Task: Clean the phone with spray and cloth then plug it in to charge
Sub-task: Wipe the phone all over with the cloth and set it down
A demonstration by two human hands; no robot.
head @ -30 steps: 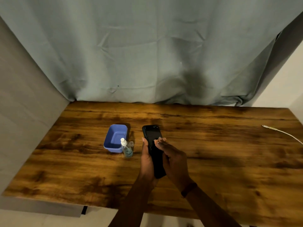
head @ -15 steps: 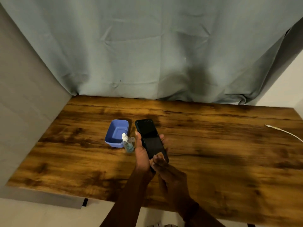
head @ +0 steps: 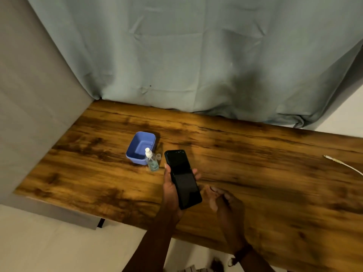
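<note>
Phone (head: 183, 178) held screen-up in left hand (head: 171, 190), above counter (head: 275, 193). Right hand (head: 225, 202) beside it, blurred, fingers loosely curled, holds nothing visible. Cloth not seen. Spray (head: 151, 160) stands near box (head: 141, 147). Wiping step likely ending; next: reach cable (head: 342, 163) far right, plug in.

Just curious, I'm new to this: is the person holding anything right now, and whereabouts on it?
The left hand holds the black phone by its long side edges, around the middle, screen up. The right hand is blurred and appears empty.
</note>
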